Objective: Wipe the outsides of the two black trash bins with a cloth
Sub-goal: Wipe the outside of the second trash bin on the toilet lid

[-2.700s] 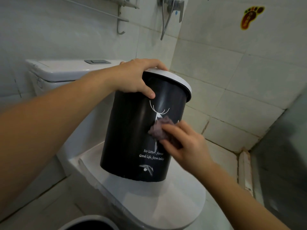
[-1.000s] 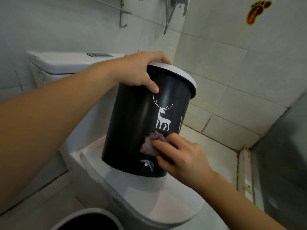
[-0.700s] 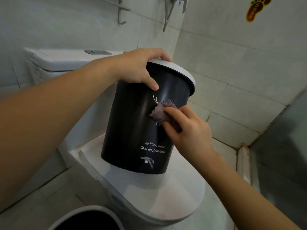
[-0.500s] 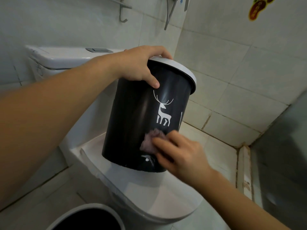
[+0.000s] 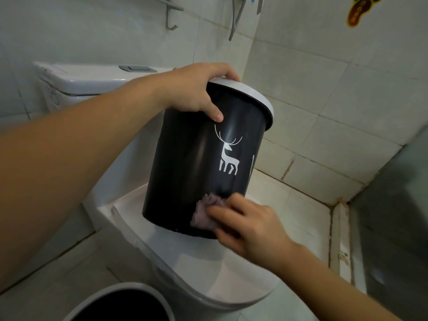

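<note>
The left hand [image 5: 192, 89] grips the rim of the black bin [image 5: 196, 163], tilted on the toilet lid [image 5: 231, 269]; the right hand [image 5: 250, 225] presses a cloth [image 5: 205, 214] low on its side. Pushing harder could slide the bin off the smooth lid.

Second black bin [image 5: 125, 304] at the bottom edge — only part of its pale rim and dark mouth shows; the body is cut off. On the bin on the toilet lid [image 5: 196, 158], the right hand [image 5: 252, 225] and purple cloth [image 5: 205, 213] cover the lettering near its base; both are motion-blurred, so the finger placement on the cloth is unclear. The left hand [image 5: 196, 89] hides the near rim, its fingertips out of sight over the top. Footprint sticker [image 5: 361, 9] clipped by the top edge — its writing too small to read. Wall hook [image 5: 172, 12] and shower hose [image 5: 237, 17] cut off above.
</note>
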`<state>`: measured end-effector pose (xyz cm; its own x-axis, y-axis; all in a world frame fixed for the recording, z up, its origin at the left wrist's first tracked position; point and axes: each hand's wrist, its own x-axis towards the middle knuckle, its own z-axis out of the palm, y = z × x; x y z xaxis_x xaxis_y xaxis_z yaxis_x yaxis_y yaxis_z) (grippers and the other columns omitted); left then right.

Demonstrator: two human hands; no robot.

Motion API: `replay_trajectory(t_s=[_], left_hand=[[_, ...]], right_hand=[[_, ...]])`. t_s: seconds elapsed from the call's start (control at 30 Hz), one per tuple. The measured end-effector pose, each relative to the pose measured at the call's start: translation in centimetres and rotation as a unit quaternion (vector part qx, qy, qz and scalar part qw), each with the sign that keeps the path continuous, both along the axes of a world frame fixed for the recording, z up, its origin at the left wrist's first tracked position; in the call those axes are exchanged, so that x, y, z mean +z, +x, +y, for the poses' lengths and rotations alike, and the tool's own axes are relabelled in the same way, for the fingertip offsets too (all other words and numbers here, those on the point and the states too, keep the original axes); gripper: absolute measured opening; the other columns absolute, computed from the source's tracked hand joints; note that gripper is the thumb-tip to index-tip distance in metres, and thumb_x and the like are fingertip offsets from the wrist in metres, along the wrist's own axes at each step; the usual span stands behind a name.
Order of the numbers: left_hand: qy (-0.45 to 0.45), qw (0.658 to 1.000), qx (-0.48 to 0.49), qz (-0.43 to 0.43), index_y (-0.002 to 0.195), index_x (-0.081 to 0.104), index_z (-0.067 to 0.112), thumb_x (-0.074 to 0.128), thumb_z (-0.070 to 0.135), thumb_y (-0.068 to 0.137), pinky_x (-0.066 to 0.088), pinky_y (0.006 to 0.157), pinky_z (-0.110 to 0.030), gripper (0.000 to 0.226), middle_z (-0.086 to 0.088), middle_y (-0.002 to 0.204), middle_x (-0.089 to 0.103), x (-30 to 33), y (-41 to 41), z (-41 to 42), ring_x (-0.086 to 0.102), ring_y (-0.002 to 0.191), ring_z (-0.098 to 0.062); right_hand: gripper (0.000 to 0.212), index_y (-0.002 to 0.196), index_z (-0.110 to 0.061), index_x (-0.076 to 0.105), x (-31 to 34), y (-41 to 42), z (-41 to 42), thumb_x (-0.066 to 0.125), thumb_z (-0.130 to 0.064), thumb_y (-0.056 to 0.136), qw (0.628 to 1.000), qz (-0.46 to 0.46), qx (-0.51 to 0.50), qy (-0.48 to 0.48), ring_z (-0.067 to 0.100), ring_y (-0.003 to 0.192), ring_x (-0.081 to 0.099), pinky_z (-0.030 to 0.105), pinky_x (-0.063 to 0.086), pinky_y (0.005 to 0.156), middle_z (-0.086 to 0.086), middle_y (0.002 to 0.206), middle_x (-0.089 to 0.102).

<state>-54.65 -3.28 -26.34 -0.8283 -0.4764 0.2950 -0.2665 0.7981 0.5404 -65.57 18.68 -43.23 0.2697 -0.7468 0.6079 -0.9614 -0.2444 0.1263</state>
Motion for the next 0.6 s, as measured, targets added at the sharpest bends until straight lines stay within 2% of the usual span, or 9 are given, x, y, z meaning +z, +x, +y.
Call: replay_trajectory(t_s=[0.13,0.23,0.3,0.4,0.47,0.6], left_hand=[[0.001,1.0,0.003,0.002,0.119,0.052,0.052,0.086,0.022,0.071,0.048,0.096,-0.039,0.066,0.021,0.109,0.056,0.0,0.1,0.2,0.056,0.107,-0.015],[0.0,1.0,0.002,0.0,0.119,0.052,0.051,0.086,0.022,0.071,0.049,0.097,-0.041,0.066,0.018,0.113,0.057,0.0,0.1,0.1,0.056,0.108,-0.016],[0.0,1.0,0.003,0.002,0.118,0.051,0.052,0.087,0.022,0.071,0.049,0.097,-0.041,0.067,0.016,0.116,0.058,0.0,0.2,0.0,0.057,0.109,-0.017],[0.001,1.0,0.004,0.005,0.121,0.052,0.049,0.086,0.02,0.071,0.049,0.096,-0.038,0.067,0.014,0.117,0.058,0.0,0.2,0.0,0.057,0.109,-0.018],[0.005,1.0,0.002,0.005,0.123,0.053,0.047,0.086,0.019,0.071,0.049,0.094,-0.037,0.068,0.014,0.116,0.058,0.0,0.1,0.0,0.058,0.107,-0.017],[0.011,1.0,-0.005,0.002,0.122,0.053,0.047,0.086,0.017,0.072,0.048,0.088,-0.033,0.067,0.017,0.109,0.057,0.1,0.0,0.1,0.057,0.104,-0.015]], right_hand=[[0.023,0.112,-0.023,0.069,-0.7,-0.4,0.4,0.067,-0.027,0.089,0.999,0.008,0.03,0.008,0.018,0.067,0.052,0.027,0.041,0.05,0.001,0.086,0.057],[0.023,0.11,-0.021,0.072,-0.1,-0.9,0.1,0.066,-0.027,0.089,1.0,0.017,0.016,-0.001,0.019,0.068,0.055,0.029,0.045,0.05,0.002,0.088,0.059],[0.024,0.112,-0.02,0.07,0.4,-1.1,-0.3,0.066,-0.028,0.089,0.998,-0.034,-0.032,-0.035,0.02,0.071,0.056,0.032,0.05,0.052,0.002,0.092,0.06],[0.029,0.114,-0.019,0.069,1.1,-1.1,-0.9,0.064,-0.031,0.088,0.984,-0.121,-0.095,-0.089,0.018,0.069,0.055,0.029,0.05,0.053,-0.001,0.093,0.059],[0.028,0.114,-0.019,0.067,0.7,-0.9,-0.7,0.065,-0.031,0.088,0.989,-0.099,-0.08,-0.077,0.018,0.069,0.055,0.028,0.049,0.052,0.0,0.093,0.058],[0.02,0.109,-0.021,0.069,-1.1,-0.1,0.8,0.065,-0.027,0.09,1.0,0.013,-0.001,-0.002,0.02,0.067,0.051,0.03,0.044,0.048,0.002,0.086,0.056]])
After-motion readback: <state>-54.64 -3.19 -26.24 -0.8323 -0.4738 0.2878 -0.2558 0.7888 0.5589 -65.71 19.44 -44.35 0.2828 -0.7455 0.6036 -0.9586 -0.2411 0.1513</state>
